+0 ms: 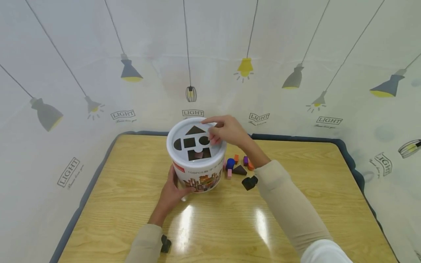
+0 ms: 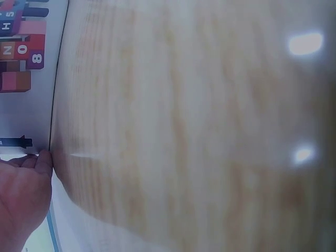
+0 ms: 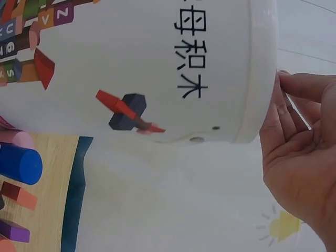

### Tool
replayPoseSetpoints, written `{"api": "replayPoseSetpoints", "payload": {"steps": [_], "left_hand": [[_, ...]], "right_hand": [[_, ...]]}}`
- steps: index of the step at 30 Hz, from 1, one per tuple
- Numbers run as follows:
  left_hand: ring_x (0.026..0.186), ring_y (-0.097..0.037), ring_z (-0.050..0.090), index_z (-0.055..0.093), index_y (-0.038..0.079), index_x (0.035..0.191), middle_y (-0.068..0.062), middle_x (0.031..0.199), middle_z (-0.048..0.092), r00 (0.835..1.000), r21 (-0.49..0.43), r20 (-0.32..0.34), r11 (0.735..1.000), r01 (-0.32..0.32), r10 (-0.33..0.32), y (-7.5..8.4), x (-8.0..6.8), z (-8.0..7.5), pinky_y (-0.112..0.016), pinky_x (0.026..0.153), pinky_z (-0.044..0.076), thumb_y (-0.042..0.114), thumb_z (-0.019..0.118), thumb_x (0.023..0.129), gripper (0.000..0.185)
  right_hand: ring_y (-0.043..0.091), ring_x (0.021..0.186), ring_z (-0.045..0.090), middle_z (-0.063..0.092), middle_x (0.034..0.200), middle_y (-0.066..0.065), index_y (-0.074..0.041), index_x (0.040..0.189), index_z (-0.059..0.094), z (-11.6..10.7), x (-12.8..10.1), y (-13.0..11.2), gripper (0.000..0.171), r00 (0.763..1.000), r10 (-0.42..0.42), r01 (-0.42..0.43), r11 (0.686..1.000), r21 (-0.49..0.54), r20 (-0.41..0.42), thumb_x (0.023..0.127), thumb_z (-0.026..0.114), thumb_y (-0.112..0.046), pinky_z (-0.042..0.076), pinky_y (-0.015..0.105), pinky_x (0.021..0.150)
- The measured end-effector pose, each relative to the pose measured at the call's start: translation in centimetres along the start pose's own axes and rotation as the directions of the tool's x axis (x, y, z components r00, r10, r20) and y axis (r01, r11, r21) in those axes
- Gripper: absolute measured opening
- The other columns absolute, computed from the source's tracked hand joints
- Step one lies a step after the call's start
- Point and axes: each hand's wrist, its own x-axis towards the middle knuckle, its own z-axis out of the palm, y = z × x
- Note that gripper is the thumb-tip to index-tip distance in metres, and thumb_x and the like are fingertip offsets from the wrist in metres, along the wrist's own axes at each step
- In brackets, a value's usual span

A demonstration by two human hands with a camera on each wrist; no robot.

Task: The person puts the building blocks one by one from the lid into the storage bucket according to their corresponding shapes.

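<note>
A white bucket [image 1: 205, 170] with pictures of toy blocks stands on the table. Its white lid [image 1: 182, 154] has cut-out holes: a triangle, a half circle, a square, a circle and a larger notched opening. My left hand [image 1: 172, 193] holds the bucket low on its left side, thumb across the front. Over the lid's right side is my right hand [image 1: 228, 132], index finger stretched toward the far rim and the other fingers bent by the round hole [image 1: 204, 140]. No block shows in it; in the right wrist view its fingertips are partly hidden behind the lid's rim.
Right of the bucket lie several loose blocks: a blue cylinder [image 1: 230, 163], a dark triangular block [image 1: 239, 170], a pink block [image 1: 229, 174], a purple block [image 1: 245, 160] and orange ones. A lamp-patterned white sheet [image 1: 217, 47] rises behind the wooden table [image 1: 131, 171].
</note>
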Motion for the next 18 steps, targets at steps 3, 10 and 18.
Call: {"api": "replayPoseSetpoints", "payload": {"steps": [3, 10, 18], "left_hand": [[0.149, -0.021, 0.016, 0.002, 0.038, 0.155, 0.001, 0.162, 0.016, 1.0, 0.007, 0.009, 1.0, 0.011, -0.011, 1.1, -0.3, -0.1, -0.04, 0.123, 0.017, 0.023, 0.089, 0.069, 0.123], [0.149, -0.024, 0.017, 0.003, 0.025, 0.158, -0.006, 0.162, 0.017, 0.999, 0.015, 0.024, 1.0, 0.023, -0.023, 3.7, -1.0, -0.4, -0.04, 0.123, 0.018, 0.015, 0.087, 0.072, 0.12], [0.149, -0.024, 0.017, 0.003, 0.028, 0.157, -0.006, 0.162, 0.017, 0.999, 0.015, 0.021, 1.0, 0.026, -0.026, 3.6, -1.2, -0.4, -0.04, 0.122, 0.018, 0.019, 0.087, 0.072, 0.12]], "right_hand": [[0.027, 0.062, 0.068, 0.067, 0.078, 0.017, -0.01, 0.127, 0.065, -0.5, -0.2, 0.5, 0.033, 0.999, -0.002, 0.003, 0.999, 0.033, -0.038, 0.094, 0.059, -0.01, 0.063, 0.037, 0.061], [0.025, 0.064, 0.068, 0.068, 0.08, 0.016, -0.009, 0.131, 0.061, -1.8, -0.6, 1.5, 0.035, 0.992, 0.043, -0.035, 0.997, 0.067, -0.117, 0.096, 0.058, -0.012, 0.063, 0.035, 0.064], [0.031, 0.066, 0.068, 0.067, 0.078, 0.016, -0.009, 0.128, 0.062, -3.1, -1.3, 3.2, 0.032, 0.982, 0.07, -0.053, 0.994, 0.098, -0.174, 0.097, 0.057, -0.013, 0.063, 0.037, 0.067]]}}
